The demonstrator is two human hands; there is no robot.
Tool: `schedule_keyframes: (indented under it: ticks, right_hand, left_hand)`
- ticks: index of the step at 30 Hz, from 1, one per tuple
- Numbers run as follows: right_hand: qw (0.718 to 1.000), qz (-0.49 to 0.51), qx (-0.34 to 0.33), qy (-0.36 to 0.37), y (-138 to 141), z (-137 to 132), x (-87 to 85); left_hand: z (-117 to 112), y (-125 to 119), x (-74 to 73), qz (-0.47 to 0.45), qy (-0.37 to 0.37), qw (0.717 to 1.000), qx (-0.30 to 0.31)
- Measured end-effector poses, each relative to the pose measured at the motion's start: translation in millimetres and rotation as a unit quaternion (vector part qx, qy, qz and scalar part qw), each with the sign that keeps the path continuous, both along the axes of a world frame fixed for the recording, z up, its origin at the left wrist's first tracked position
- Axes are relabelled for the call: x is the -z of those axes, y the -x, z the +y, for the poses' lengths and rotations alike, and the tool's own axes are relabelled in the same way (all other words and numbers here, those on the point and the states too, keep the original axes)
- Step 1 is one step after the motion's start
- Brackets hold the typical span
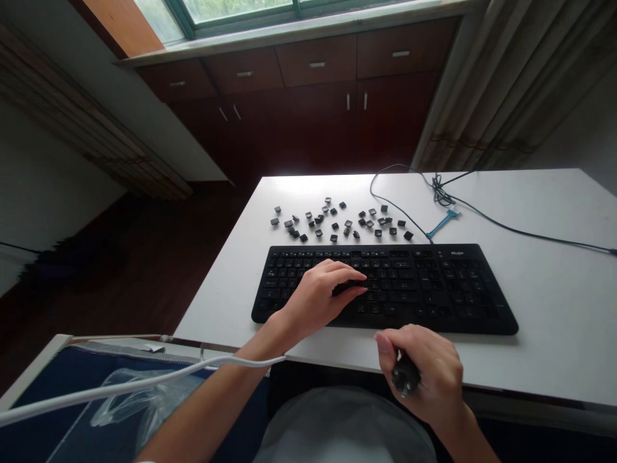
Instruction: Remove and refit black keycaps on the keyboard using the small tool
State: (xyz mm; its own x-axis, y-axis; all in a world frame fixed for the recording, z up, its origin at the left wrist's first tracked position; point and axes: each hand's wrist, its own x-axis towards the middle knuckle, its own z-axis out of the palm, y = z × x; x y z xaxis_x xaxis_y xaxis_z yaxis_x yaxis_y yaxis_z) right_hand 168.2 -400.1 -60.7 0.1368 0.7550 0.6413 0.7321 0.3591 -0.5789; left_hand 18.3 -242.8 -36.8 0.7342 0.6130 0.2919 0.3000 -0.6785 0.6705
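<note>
A black keyboard [457, 315] lies on the white table, with some dark gaps among its keys. My left hand [321, 292] rests over its middle, thumb and forefinger apart with the tips at the keys; the other fingers are mostly hidden beneath. Nothing shows plainly between the fingertips. Just off the table's front edge, my right hand [427, 373] is closed around a dark tool handle [405, 375] whose rounded end points toward me. The rest of that tool is hidden by the hand. Several loose black keycaps [334, 238] lie scattered behind the keyboard, some upside down.
A small blue brush [443, 222] lies behind the keyboard at the right. Its black cable [511, 226] runs across the table, bundled near the back. A white cord [144, 384] crosses at the lower left, above clear plastic [139, 405]. Dark cabinets [313, 122] stand beyond the table.
</note>
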Motion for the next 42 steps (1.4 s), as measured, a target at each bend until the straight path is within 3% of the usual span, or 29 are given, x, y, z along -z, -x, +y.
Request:
schedule_keyframes:
  ticks: [4, 11, 17, 21, 24, 28, 34, 38, 42]
  right_hand:
    - [1.000, -0.003, 0.006, 0.002, 0, 0, -0.2]
    - [1.000, 0.002, 0.000, 0.002, -1, -1, -1.5]
    - [1.000, -0.008, -0.001, 0.005, 0, 0, -1.2]
    - [0.995, 0.094, -0.010, -0.018, -2, -5, -3.3]
    - [0.959, 0.282, -0.025, -0.012, -6, -7, -11.9]
    - [0.872, 0.487, -0.046, 0.017, -15, 7, -36.4]
    - [0.786, 0.611, -0.083, 0.036, -21, 52, -64.7]
    - [0.739, 0.670, -0.063, 0.009, -12, 61, -64.4]
    - [0.724, 0.686, -0.068, -0.001, 5, 53, -56.8]
  left_hand:
    - [0, 2, 1.3, 0.008, -0.046, 0.999, -0.018]
    - [2, 4, 2.1, 0.010, -0.034, 0.999, -0.017]
    - [-1, -3, 5.2, 0.021, -0.062, 0.996, -0.064]
    - [-1, -3, 1.5, 0.039, -0.030, 0.996, -0.069]
    - [0, -4, -1.6, 0.047, -0.007, 0.997, -0.066]
    - [3, -6, -3.1, 0.062, 0.012, 0.996, -0.066]
    - [7, -3, -6.9, 0.067, 0.031, 0.996, -0.042]
    - [-7, 11, -17.2, -0.025, 0.015, 1.000, -0.001]
    - [-28, 20, -25.2, -0.073, 0.046, 0.992, 0.094]
